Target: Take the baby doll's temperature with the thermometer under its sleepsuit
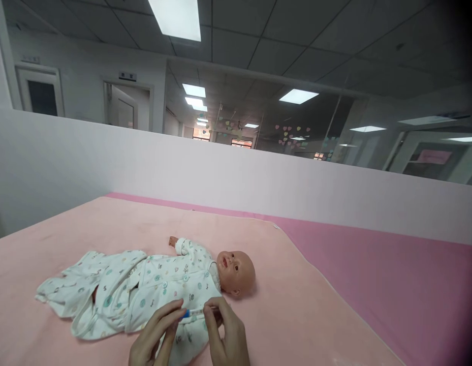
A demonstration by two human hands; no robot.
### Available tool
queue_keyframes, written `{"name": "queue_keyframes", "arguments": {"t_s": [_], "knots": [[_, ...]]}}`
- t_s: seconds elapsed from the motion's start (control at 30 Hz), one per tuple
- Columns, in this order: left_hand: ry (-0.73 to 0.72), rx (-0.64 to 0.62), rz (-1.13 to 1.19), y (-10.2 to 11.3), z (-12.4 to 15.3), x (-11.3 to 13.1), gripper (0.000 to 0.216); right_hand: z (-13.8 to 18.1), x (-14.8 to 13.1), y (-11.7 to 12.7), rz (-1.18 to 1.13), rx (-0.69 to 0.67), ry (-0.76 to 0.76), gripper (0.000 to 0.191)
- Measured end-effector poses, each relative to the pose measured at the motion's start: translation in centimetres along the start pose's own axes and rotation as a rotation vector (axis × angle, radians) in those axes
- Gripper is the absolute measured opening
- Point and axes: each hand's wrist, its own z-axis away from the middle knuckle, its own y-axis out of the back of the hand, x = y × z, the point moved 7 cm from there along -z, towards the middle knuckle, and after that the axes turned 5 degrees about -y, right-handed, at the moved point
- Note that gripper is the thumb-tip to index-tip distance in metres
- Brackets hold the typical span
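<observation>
Doll (170,272) on peach blanket (296,315) over pink mat (380,279)

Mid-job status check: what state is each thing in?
Blue-ended stick: held between both hands
Left hand: fingers at the blue end
Right hand: pinching the other end
Doll: on its back, eyes open
Patterned garment: worn by the doll
Peach blanket: spread out
Ceiling lights: lit

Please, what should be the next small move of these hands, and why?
Perhaps roll the thin stick slightly in place: the left hand holds it at the blue end, the right hand pinches it farther along, and its middle shows uncovered between them.
</observation>
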Motion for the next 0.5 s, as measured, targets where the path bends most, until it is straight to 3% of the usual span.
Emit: {"name": "queue_keyframes", "arguments": {"t_s": [0.1,0.2,0.27,0.43,0.5], "knots": [[-0.006,-0.047,-0.021,0.5,-0.9,-0.8,0.032,-2.1,-2.8,2.3,-0.004,-0.082,0.014,0.022],[-0.068,-0.119,-0.246,1.7,-1.8,-2.6,0.037,-3.9,-3.5,6.0,-0.321,0.006,-0.053,0.026],[-0.181,-0.174,-0.441,2.4,-2.0,-3.9,0.038,-4.8,-3.3,7.1,-0.455,0.018,-0.06,0.033],[-0.349,-0.229,-0.681,3.0,-1.3,-6.6,0.039,-5.7,-2.2,6.7,-0.057,-0.043,-0.034,0.026],[-0.391,-0.27,-0.744,2.7,-1.1,-6.9,0.041,-5.7,-2.2,7.4,-0.075,0.018,0.004,0.024]]}}
